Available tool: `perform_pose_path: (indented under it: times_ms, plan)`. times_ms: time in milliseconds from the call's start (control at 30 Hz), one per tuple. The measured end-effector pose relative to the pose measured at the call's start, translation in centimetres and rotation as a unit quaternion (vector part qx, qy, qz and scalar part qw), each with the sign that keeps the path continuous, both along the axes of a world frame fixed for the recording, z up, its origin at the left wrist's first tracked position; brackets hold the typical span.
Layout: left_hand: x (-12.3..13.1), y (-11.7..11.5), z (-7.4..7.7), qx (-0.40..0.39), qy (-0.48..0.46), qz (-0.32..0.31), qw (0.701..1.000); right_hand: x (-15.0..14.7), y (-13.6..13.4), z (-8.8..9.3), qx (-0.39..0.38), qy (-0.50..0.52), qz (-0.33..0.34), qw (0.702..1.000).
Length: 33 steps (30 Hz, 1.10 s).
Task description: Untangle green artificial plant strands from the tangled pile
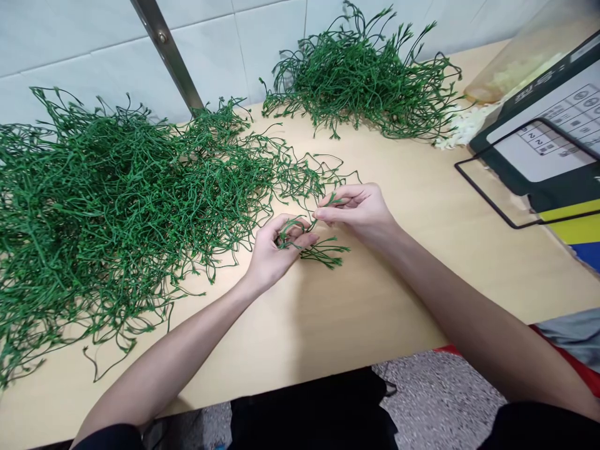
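My left hand (280,249) is closed around a small bunch of thin green plastic stems (325,253), whose forked tips stick out to the right past the thumb. Just above and to the right, my right hand (359,211) pinches a green stem between thumb and fingertips, with a bit of green showing at its fingers. The two hands almost meet, and a stem runs between them. Left of both hands spreads a large tangled heap of the same green stems (135,187), its loose right end reaching close to my fingers.
A second pile of green stems (360,81) lies against the tiled wall (272,44). At the right stand a dark printed box (539,131), a black wire frame (506,215) and white pieces (469,125). A metal post (171,56) rises behind the wooden table (375,312).
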State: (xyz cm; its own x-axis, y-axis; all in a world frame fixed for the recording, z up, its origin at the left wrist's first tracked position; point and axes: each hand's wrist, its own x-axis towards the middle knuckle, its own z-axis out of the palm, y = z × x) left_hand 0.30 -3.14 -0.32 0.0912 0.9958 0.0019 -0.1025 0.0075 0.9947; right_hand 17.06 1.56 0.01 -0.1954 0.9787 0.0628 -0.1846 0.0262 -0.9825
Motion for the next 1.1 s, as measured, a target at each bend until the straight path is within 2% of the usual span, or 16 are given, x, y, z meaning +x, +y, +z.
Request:
perform_pose_path:
  times_ms: [133,367,433,600,667,933,1100]
  plan:
    - [-0.05,-0.09,-0.21,0.032,0.06,0.009,0.998,-0.26,-0.22,0.3,0.006,-0.026,-0.022,0.999]
    - [-0.53,-0.19,-0.12,0.05,0.13,-0.039,0.989,-0.56,-0.13,0.24,-0.007,-0.015,-0.048,0.999]
    - [-0.57,-0.21,-0.21,0.051,0.134,-0.037,0.989,-0.52,-0.06,0.29,-0.011,-0.003,-0.029,1.0]
    - [-0.58,-0.23,-0.51,0.064,0.135,-0.032,0.988,-0.24,-0.13,0.51,-0.027,0.033,0.075,0.996]
    - [-0.6,-0.2,-0.6,0.065,0.128,-0.038,0.989,-0.15,-0.22,0.51,-0.025,0.031,0.092,0.995]
    - [-0.46,-0.06,-0.44,0.027,0.044,-0.051,0.997,-0.34,-0.19,0.28,-0.008,-0.01,0.006,1.0]
    - [-0.26,-0.22,-0.08,0.013,0.056,-0.044,0.997,-0.61,-0.37,0.41,0.004,-0.041,-0.02,0.999]
